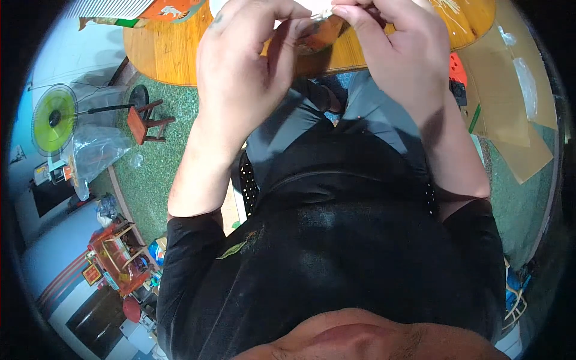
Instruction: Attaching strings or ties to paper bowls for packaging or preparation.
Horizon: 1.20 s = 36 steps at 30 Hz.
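A clear plastic bag (99,153) is lying crumpled on the floor at the left, just below the green fan, with light glinting off its folds. Flat sheets of brown cardboard (510,114) are lying spread on the floor at the right, overlapping one another, and a strip of clear plastic wrap (527,84) is resting on top of them. A flat printed pack (171,11), orange with a pale picture on it, is sitting at the top left on the edge of the wooden tabletop (168,54). Beside it a striped white and grey sheet (105,7) is showing, cut off by the upper rim.
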Each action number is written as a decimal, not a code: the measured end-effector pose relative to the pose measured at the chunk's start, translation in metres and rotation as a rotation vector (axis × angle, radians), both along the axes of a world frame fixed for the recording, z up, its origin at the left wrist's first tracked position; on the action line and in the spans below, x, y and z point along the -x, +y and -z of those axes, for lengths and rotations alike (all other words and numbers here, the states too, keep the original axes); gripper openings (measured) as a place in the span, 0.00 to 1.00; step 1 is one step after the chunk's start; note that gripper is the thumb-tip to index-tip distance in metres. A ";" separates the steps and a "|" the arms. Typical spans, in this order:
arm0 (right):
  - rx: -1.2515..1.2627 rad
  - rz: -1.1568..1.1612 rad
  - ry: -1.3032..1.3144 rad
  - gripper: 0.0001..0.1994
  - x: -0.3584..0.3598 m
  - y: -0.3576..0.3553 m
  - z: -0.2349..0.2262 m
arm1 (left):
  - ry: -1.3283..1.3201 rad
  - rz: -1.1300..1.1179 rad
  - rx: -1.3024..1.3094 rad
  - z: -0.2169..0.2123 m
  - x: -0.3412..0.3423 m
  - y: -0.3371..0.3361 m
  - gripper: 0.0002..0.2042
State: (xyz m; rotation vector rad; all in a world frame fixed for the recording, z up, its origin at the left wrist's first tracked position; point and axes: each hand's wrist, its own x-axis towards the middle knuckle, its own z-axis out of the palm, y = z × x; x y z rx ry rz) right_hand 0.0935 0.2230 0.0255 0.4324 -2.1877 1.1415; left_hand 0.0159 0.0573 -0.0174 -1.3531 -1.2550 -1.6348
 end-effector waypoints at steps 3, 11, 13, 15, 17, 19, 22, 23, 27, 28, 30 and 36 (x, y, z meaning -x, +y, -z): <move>0.201 -0.154 0.157 0.01 0.021 0.001 0.021 | 0.044 0.016 -0.099 -0.009 -0.010 -0.008 0.10; 0.417 -0.311 0.360 0.03 0.031 0.003 0.022 | 0.097 -0.469 0.847 -0.030 -0.034 -0.045 0.12; -0.087 -0.082 0.228 0.05 0.017 0.007 0.003 | 0.077 -0.449 0.893 -0.038 -0.037 -0.048 0.11; -0.071 -0.101 0.221 0.05 0.016 0.007 0.002 | -0.099 -0.348 0.951 -0.049 -0.042 -0.047 0.07; -0.055 -0.121 0.212 0.05 0.015 0.008 0.001 | -0.287 -0.287 0.921 -0.061 -0.043 -0.047 0.07; -0.069 -0.159 0.236 0.05 0.014 0.009 0.001 | -0.695 -0.188 0.681 -0.061 -0.047 -0.036 0.11; -0.001 -0.173 0.227 0.05 0.013 0.006 0.001 | -0.994 -0.244 0.868 -0.095 -0.043 -0.003 0.09; 0.000 -0.177 0.230 0.05 0.013 0.004 0.000 | -1.020 -0.174 0.893 -0.098 -0.042 -0.001 0.07; 0.084 -0.030 0.307 0.07 0.011 0.000 0.028 | -1.125 -0.275 0.855 -0.097 -0.036 0.001 0.06; 0.110 0.073 0.380 0.08 0.009 0.002 0.041 | -1.154 -0.246 0.809 -0.093 -0.036 0.000 0.06; -0.020 0.067 0.430 0.13 0.001 0.001 0.054 | -1.187 -0.228 0.760 -0.091 -0.035 0.001 0.05; -0.034 -0.090 0.492 0.13 0.018 -0.010 0.064 | -1.154 -0.248 0.763 -0.091 -0.036 0.005 0.04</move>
